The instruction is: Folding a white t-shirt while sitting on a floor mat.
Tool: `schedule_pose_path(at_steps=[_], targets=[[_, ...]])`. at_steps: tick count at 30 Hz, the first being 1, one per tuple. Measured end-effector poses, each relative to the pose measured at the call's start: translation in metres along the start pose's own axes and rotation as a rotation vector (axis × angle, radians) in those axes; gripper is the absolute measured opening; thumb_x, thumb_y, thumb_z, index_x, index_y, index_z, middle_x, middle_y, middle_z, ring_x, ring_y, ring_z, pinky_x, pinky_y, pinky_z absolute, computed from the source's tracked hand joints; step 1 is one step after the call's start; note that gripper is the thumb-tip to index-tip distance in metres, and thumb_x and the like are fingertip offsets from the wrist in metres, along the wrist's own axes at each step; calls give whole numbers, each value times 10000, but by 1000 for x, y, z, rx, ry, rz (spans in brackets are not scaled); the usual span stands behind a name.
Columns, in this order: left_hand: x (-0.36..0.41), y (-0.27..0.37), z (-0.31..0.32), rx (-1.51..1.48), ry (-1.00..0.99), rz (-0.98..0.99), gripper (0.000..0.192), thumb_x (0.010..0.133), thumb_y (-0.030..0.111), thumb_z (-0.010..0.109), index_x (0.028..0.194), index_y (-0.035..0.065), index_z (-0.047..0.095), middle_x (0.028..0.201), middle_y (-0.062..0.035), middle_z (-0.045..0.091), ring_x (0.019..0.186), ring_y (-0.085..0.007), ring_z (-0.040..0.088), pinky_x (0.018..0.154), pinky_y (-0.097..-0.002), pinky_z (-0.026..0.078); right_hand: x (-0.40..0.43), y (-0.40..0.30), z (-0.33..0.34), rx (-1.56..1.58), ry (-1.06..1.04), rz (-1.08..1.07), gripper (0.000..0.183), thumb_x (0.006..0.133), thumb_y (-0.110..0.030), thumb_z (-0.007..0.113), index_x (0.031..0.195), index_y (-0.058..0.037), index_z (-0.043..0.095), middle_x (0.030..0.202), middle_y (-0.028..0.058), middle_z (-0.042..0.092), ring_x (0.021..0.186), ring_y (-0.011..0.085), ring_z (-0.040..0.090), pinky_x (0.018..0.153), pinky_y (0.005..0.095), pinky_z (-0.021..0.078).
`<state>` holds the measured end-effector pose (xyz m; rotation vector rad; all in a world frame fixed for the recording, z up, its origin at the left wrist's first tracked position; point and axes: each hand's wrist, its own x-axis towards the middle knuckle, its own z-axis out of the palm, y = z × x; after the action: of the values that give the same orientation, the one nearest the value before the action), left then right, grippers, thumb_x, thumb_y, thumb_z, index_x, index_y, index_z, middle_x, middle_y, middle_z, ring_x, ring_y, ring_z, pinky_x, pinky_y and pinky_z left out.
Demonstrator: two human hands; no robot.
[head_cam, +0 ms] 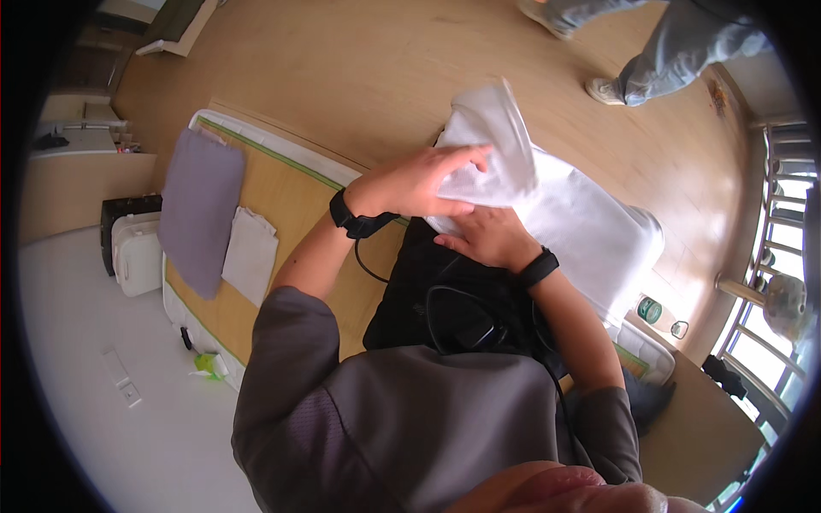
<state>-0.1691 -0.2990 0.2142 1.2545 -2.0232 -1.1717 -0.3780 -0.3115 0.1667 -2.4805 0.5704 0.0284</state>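
Note:
A white textured cloth point(577, 211), possibly a garment, is spread over my lap and beyond my knees. Its hemmed flap point(494, 138) is raised and bent over in front of me. My left hand point(433, 183) has the near side of this flap between its thumb and curled fingers. Just below, my right hand point(490, 237) rests against the cloth, palm down. Its thumb points left, and its fingertips are hidden under the flap. Black trousers point(397, 295) cover my legs beneath the cloth. Each wrist wears a black strap.
I sit on a bed with a tan mat point(321, 237). A grey-purple folded textile point(202, 211) and a cream folded cloth point(250, 253) lie to the left. A labelled bottle point(654, 312) is at right. Another person's legs point(667, 61) are on the floor ahead. A cable point(369, 264) runs beside me.

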Motion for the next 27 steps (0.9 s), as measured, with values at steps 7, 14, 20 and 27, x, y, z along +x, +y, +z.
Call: schedule_pose_path(at_steps=[7,14,20,27], targets=[[23,-74,31,364,198,217,591,1011,287,508,1528,37,372,1613,-190,284,1516,-352,217,1224,-463,212,-10,19,28,-73,325,-168,639,925,-595,548,1349,-119,592,1298,143,597,1234,342,532,1057,496,386],[67,-62,1,495,181,124,378,931,149,587,1296,52,588,1378,-176,543,1330,-377,454,1141,-464,341,-29,8,6,165,371,-288,754,914,-501,630,1499,-87,395,1311,195,590,1206,377,557,1009,498,403],[85,-66,8,530,24,267,390,880,150,579,1259,71,622,1323,-174,575,1258,-372,520,1102,-483,387,-26,18,21,603,421,-126,603,867,-208,684,1379,-20,426,967,256,661,936,466,627,884,500,485],[125,-75,1,149,-168,-190,346,964,288,588,1234,93,684,1228,-137,683,1151,-299,627,1004,-365,475,-26,20,25,417,438,-239,592,835,-222,704,1310,24,452,916,221,670,893,419,653,829,475,489]])
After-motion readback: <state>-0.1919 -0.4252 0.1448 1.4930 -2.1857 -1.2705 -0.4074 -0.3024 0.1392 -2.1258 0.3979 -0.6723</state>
